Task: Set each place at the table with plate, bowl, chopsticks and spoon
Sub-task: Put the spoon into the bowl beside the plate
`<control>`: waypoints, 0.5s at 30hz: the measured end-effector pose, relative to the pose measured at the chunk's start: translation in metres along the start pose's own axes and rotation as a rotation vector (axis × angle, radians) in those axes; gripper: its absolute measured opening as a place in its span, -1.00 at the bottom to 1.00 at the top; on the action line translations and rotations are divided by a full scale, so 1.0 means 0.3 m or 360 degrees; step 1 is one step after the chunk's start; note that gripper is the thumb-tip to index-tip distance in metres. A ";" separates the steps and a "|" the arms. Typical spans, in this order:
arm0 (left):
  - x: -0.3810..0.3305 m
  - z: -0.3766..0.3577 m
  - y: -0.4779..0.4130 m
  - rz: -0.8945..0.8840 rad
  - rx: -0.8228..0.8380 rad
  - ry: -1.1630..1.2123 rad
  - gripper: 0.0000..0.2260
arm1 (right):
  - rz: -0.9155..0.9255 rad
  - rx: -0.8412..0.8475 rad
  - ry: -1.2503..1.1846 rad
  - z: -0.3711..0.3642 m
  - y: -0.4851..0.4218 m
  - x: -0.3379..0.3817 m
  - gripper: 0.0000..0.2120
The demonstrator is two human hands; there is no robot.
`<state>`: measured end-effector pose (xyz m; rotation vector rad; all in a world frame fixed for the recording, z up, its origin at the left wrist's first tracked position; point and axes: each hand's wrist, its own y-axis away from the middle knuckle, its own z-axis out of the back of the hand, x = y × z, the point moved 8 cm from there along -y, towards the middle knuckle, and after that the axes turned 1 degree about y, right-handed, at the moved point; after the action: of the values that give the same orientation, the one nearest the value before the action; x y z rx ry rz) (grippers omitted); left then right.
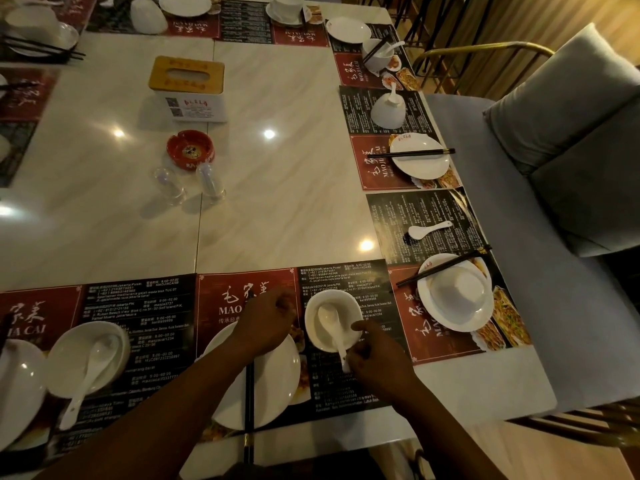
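Observation:
At the near place a white plate (273,386) lies on a red and black placemat (367,282). Black chopsticks (248,410) lie across the plate towards me. My left hand (266,320) is curled over their far end at the plate's far rim. Right of the plate stands a white bowl (311,313) with a white spoon (330,322) in it. My right hand (375,358) pinches the spoon's handle at the bowl's near rim.
To the left are a bowl with a spoon (86,358) and a plate (17,393). The right corner place has a plate with an upturned bowl (455,292), chopsticks (443,268) and a loose spoon (427,230). A tissue box (187,84), red ashtray (190,148) and grey chair (554,168) are around.

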<state>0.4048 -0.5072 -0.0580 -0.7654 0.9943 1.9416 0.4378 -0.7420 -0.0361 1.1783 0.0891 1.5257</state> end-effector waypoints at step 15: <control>0.006 -0.054 0.028 0.0110 0.0075 0.0151 -0.73 | 0.0069 -0.0334 0.0052 0.094 -0.071 -0.023 -0.77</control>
<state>0.3991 -0.5234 -0.0646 -0.8120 1.1336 1.9484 0.4714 -0.7545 -0.0396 0.9939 -0.0740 1.5520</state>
